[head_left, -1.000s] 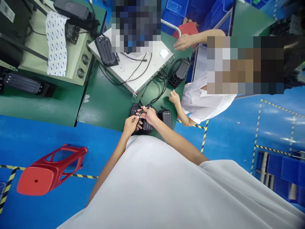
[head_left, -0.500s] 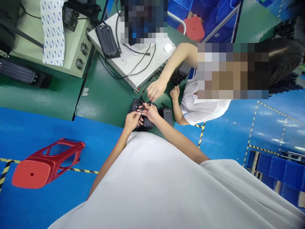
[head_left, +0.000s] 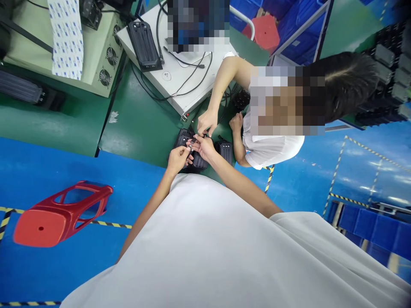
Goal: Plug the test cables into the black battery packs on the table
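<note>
My left hand (head_left: pixel 178 159) pinches one end of a small black cable connector (head_left: pixel 192 143) between thumb and fingers. From the other side, my right hand (head_left: pixel 204 147) grips the connector between thumb and fingertips, its other fingers stretched out below. Both hands are over black ribbed boxes: one box (head_left: pixel 181 137) partly behind my left hand, a middle box (head_left: pixel 201 161) under my hands, and another box (head_left: pixel 225 150) to the right. A co-worker's hand (head_left: pixel 208 121) reaches in just above my right hand; whatever its fingertips touch is too small to make out.
A white equipment case (head_left: pixel 180 105) with loose black cables stands on the green table (head_left: pixel 135 124). Another black ribbed box (head_left: pixel 143 45) lies on it. The co-worker (head_left: pixel 276 147) leans in from the right. A red stool (head_left: pixel 41 226) is on the blue floor at left.
The co-worker's hand has shifted slightly and its fingers have bent down beside my right hand; the co-worker's head has moved left. My hands stay together at the connector.
</note>
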Available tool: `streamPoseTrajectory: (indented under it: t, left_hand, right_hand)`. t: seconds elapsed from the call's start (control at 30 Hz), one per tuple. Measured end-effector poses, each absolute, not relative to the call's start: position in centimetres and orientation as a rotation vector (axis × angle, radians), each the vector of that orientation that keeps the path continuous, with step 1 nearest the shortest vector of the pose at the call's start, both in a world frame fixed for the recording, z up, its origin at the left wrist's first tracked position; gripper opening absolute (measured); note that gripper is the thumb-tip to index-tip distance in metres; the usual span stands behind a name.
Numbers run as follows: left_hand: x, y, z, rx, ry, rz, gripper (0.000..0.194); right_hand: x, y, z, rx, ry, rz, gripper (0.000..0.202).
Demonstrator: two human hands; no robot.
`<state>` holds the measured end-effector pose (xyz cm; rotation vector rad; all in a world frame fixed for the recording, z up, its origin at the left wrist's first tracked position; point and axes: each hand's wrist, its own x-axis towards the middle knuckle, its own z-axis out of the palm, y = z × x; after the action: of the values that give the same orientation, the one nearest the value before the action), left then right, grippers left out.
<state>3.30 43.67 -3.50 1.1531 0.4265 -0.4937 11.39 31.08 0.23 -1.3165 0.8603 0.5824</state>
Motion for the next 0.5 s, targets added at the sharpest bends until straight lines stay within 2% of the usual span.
streamPoseTrajectory:
  t: [0.5]
  left_hand:
    - [2.78, 43.59, -3.17, 1.17, 0.46, -0.467, 0.03]
  right_hand:
    - [11.45, 31.12, 0.12, -1.426, 0.892, 0.582, 0.016]
